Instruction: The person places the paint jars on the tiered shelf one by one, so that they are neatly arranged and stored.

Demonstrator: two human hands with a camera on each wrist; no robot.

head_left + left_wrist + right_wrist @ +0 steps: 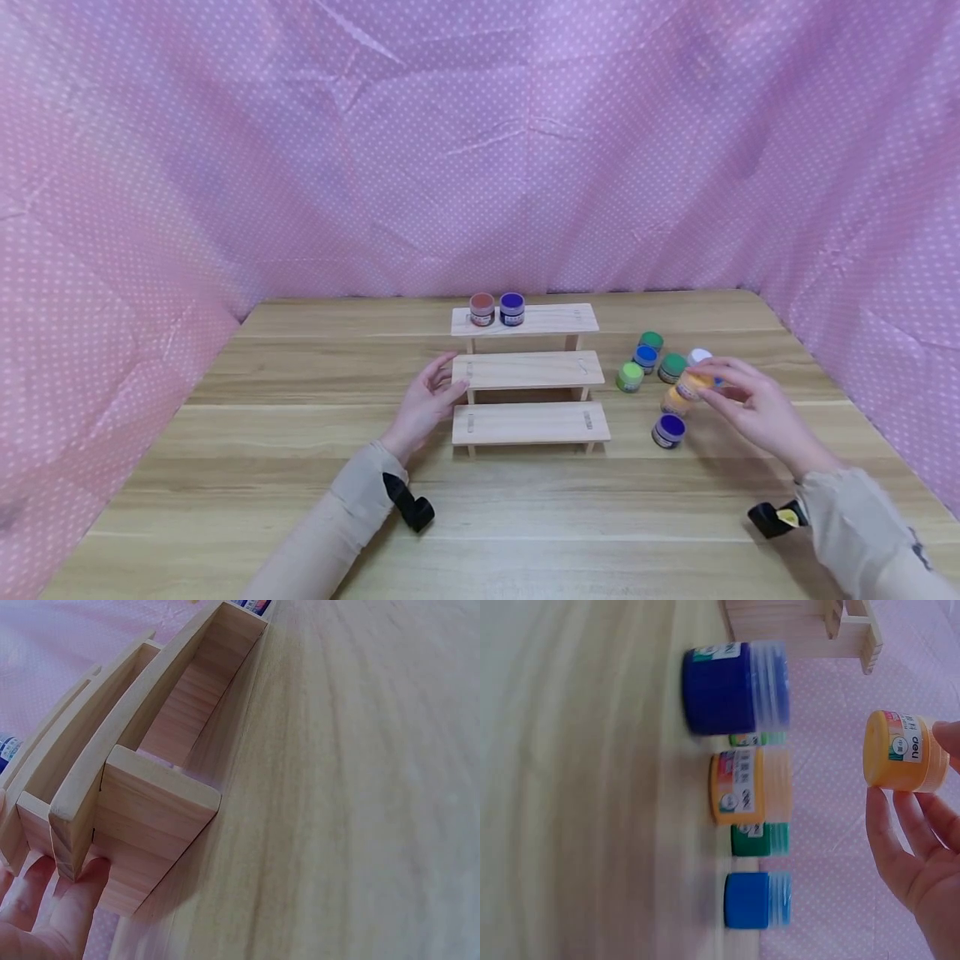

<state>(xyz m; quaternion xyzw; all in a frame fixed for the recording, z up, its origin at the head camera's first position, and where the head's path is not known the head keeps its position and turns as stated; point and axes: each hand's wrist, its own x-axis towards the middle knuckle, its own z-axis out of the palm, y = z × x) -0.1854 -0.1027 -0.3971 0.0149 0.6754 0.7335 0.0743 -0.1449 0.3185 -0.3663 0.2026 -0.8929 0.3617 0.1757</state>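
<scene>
My right hand (761,417) pinches a yellow-orange paint jar (895,751) between thumb and fingers, raised off the table. Below it another yellow-orange jar (736,786) stands on the table, with a dark blue jar (668,431) nearer me. At the left end of a three-step wooden stand (531,423), my left hand (426,408) holds the middle step's edge, thumb in front and fingers behind. On the top step stand a reddish-brown jar (482,309) and a blue-violet jar (512,309), side by side.
Right of the stand is a loose group with a light green jar (630,377), a blue jar (645,359), green jars (672,367) and a white-lidded jar (699,357). A pink dotted cloth (525,167) hangs behind the wooden table (525,525).
</scene>
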